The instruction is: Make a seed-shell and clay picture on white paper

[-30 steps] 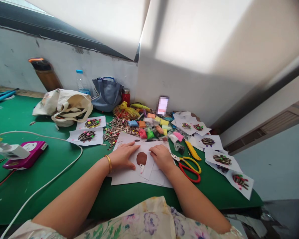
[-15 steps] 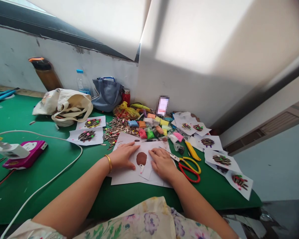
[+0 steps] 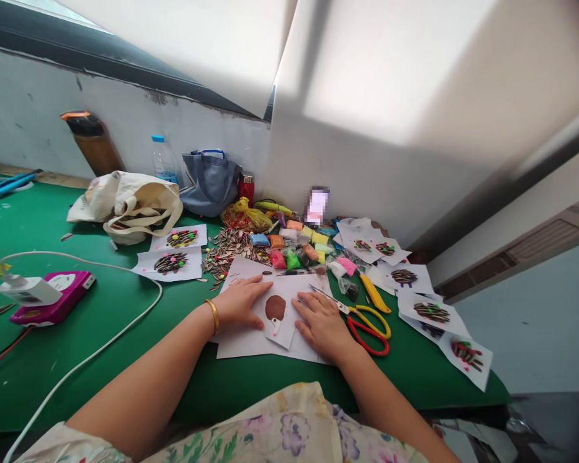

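A small white paper card [image 3: 285, 335] bearing a brown rounded clay shape [image 3: 275, 307] with a pale pointed snout lies on larger white sheets [image 3: 236, 349]. My left hand [image 3: 244, 302] rests flat on the paper left of the brown shape, fingers spread, a gold bangle at its wrist. On the other side, my right hand [image 3: 322, 323] lies flat with fingers apart, near the card's right edge. Scissors [image 3: 367, 328] with one red and one yellow handle lie just beyond it, their blades close to its fingers. Neither hand grips anything.
Sunflower seeds [image 3: 234, 251] are heaped behind the paper beside colourful clay packets [image 3: 292, 257]. Finished seed pictures [image 3: 431, 312] line the right side; a yellow cutter [image 3: 375, 294] lies near them. Bags [image 3: 210, 183], a bottle [image 3: 163, 164] and a phone [image 3: 317, 206] stand along the wall. A white cable [image 3: 101, 337] crosses the left.
My right hand has shifted slightly right, away from the brown shape, leaving more of the card uncovered. The left hand stays in place; the whole view has moved slightly.
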A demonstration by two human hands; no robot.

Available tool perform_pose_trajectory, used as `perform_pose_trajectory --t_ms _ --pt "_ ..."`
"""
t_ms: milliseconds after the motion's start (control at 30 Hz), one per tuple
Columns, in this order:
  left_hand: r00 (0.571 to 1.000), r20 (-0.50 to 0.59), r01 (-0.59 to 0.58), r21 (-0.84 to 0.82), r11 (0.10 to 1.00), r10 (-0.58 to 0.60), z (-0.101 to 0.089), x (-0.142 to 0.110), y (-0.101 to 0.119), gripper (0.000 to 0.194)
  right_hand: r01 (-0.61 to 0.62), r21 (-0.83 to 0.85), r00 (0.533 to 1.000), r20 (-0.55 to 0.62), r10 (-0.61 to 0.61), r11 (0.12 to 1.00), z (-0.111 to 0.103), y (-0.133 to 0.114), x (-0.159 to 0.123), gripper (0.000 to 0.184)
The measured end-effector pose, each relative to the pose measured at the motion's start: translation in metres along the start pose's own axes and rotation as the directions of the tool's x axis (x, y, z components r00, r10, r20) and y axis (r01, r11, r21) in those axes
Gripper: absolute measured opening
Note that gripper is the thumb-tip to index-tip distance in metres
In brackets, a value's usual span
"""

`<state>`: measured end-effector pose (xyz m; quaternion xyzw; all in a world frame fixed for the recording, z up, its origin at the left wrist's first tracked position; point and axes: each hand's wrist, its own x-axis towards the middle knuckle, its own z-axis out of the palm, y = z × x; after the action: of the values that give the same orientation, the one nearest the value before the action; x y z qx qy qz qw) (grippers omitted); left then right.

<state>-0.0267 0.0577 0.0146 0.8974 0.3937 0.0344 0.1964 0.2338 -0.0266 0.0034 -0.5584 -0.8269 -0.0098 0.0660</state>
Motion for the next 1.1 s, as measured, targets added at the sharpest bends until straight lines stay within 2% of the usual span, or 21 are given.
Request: perform_pose_trajectory --t_ms 167,267,400,500,667,900,1000,1100 --pt "1.000 0.006 0.000 0.019 1.000 0.000 -0.002 0.000 0.002 0.109 -0.076 0.032 0.992 -0.097 0.079 0.997 0.006 0.006 0.007 0.045" --pt "1.000 0.005 0.003 0.019 1.000 -0.003 -0.002 0.000 0.002 0.109 -0.088 0.056 0.984 -0.153 0.096 0.995 0.007 0.014 0.013 0.034" --pt "1.000 -0.016 0.005 0.005 1.000 -0.005 0.000 -0.001 0.003 0.107 -0.057 0.075 0.985 -0.157 0.068 0.996 0.003 0.021 0.028 0.013" --pt "0.999 -0.036 0.009 0.000 1.000 -0.009 0.001 -0.002 0.003 0.108 -0.041 0.130 0.979 -0.192 0.066 0.991 0.002 0.019 0.042 0.008" --pt "0.999 -0.051 0.011 0.021 1.000 -0.010 0.001 -0.001 0.004 0.106 0.047 0.219 0.972 -0.234 0.006 0.975 0.012 0.012 0.056 0.010" --pt "0.999 -0.043 0.015 0.021 1.000 -0.014 0.000 -0.002 0.006 0.105 0.080 0.145 0.961 -0.275 -0.037 0.986 0.013 0.013 0.040 0.018" --pt "0.999 -0.044 0.017 0.024 1.000 -0.016 -0.001 -0.002 0.006 0.105 0.100 0.100 0.965 -0.253 -0.072 0.990 0.009 0.009 0.035 0.022" --pt "0.999 -0.041 0.025 0.018 1.000 -0.024 0.000 -0.002 0.005 0.105 0.064 0.043 0.972 -0.231 -0.052 0.997 0.004 0.004 0.035 0.027"
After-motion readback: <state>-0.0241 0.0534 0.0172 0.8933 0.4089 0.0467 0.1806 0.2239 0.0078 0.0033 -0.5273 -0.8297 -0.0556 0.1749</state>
